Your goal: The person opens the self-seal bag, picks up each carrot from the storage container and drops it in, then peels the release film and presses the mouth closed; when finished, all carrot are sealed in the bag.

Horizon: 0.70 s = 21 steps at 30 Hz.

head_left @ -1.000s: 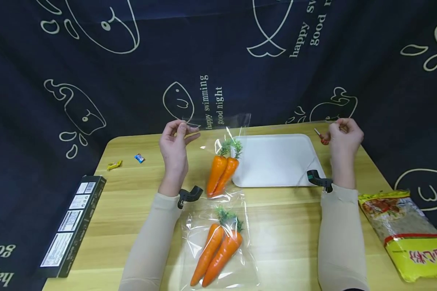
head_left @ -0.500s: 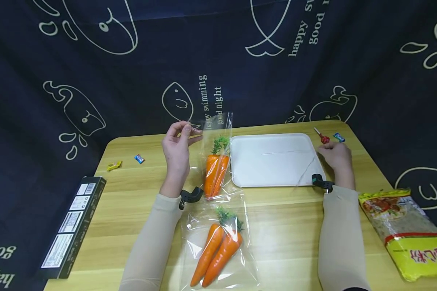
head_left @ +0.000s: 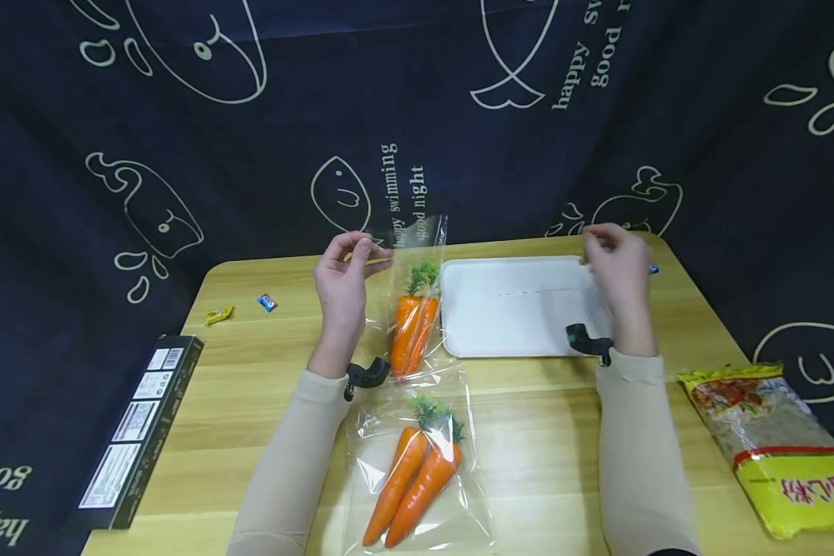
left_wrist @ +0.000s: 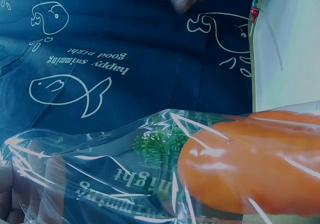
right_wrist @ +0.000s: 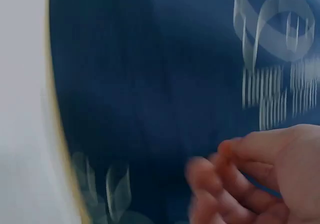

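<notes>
My left hand (head_left: 342,278) pinches the top of a clear plastic bag (head_left: 424,235) between thumb and fingers. Two orange carrots (head_left: 413,332) with green tops are inside it, lower end near the table. The left wrist view shows fingertips (left_wrist: 52,184) through the film. Over the far right corner of a white tray (head_left: 507,324) is my right hand (head_left: 618,266), its fingers loosely bent. Blurred in its wrist view, the right hand (right_wrist: 250,179) shows nothing between thumb and fingers. A second clear bag with two carrots (head_left: 417,486) lies flat in front.
A thin clear strip (head_left: 538,293) lies on the tray. Wrapped candies (head_left: 266,302) are at the far left, another candy (head_left: 653,268) at the far right. A red lollipop (left_wrist: 254,13) lies beyond the tray. A black box (head_left: 139,432) and a yellow food packet (head_left: 781,455) flank the table.
My right hand went down to the tray's right side, then rose and moved left over the far corner. The bag of carrots swung slightly left and became narrower; my left hand kept its pinch.
</notes>
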Motion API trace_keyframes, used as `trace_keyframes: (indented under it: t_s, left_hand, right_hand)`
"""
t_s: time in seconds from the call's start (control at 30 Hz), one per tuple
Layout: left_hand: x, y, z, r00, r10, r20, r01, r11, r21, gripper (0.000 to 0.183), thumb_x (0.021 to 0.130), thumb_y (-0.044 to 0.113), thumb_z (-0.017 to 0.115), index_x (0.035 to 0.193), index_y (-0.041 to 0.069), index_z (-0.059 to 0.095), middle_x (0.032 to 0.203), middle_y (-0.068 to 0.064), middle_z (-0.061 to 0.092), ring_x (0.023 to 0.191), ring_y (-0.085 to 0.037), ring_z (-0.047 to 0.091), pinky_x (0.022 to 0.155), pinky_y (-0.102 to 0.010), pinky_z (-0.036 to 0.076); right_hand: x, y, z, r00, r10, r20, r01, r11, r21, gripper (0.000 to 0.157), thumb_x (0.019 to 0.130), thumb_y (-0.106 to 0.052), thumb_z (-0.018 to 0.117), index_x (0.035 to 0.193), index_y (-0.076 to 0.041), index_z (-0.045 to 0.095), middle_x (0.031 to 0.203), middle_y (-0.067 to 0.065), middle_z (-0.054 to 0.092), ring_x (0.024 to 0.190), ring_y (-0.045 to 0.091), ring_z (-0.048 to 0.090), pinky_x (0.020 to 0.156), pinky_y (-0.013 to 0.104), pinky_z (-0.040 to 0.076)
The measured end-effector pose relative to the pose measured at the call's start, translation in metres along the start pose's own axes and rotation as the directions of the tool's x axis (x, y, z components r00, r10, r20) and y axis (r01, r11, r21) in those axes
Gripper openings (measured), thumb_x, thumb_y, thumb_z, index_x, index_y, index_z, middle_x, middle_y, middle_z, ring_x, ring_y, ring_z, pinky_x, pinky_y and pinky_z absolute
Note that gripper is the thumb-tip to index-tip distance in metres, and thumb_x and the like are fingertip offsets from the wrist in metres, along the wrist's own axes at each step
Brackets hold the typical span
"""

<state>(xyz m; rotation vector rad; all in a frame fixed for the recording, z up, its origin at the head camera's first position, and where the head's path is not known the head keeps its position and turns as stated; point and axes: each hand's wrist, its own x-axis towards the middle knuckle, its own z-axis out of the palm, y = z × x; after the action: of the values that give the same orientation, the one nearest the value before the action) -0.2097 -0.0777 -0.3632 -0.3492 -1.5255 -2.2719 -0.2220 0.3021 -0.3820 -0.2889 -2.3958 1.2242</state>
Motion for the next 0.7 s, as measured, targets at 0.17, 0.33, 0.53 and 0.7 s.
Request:
trace_keyframes:
  t_s: [0.17,0.33,0.53,0.7]
  left_hand:
    - [-0.001,0.002,0.000,1.000,0.002,-0.002,-0.002,1.000,0.027,0.019,0.094,0.014,0.068,0.104,-0.002,0.065,0.090,-0.010,0.070,0.082,-0.024,0.075,0.080,-0.040,0.062]
    - [-0.002,0.002,0.000,1.000,-0.003,-0.010,0.004,1.000,0.021,0.021,0.094,0.012,0.068,0.105,-0.005,0.063,0.091,-0.016,0.069,0.082,-0.024,0.075,0.080,-0.041,0.062]
    - [0.002,0.008,-0.003,1.000,0.006,-0.001,-0.006,1.000,0.026,0.013,0.095,0.012,0.066,0.104,0.002,0.065,0.091,-0.017,0.069,0.086,-0.027,0.075,0.082,-0.044,0.061]
    - [0.007,0.009,-0.010,1.000,-0.009,0.003,0.009,0.999,0.033,0.020,0.095,0.016,0.067,0.107,0.001,0.063,0.097,-0.013,0.069,0.096,-0.031,0.074,0.084,-0.046,0.061]
  right_hand:
    - [-0.012,-0.051,0.091,0.923,-0.050,0.381,-0.119,0.906,0.407,0.036,0.103,-0.025,0.055,0.135,-0.009,0.059,0.124,0.013,0.068,0.105,0.013,0.068,0.091,0.033,0.057]
    - [-0.017,-0.061,0.148,0.729,-0.098,0.677,-0.432,0.701,0.567,0.051,0.106,-0.032,0.048,0.149,-0.006,0.041,0.148,0.013,0.052,0.139,0.026,0.047,0.120,0.049,0.032]
    - [-0.024,-0.059,0.150,0.702,-0.155,0.695,-0.460,0.646,0.609,0.053,0.101,-0.037,0.057,0.142,-0.004,0.051,0.136,0.007,0.064,0.127,0.022,0.057,0.106,0.041,0.045]
    - [-0.032,-0.061,0.118,0.815,-0.141,0.563,-0.296,0.733,0.612,0.048,0.096,-0.042,0.063,0.130,-0.008,0.064,0.119,0.003,0.073,0.108,0.018,0.069,0.080,0.027,0.059]
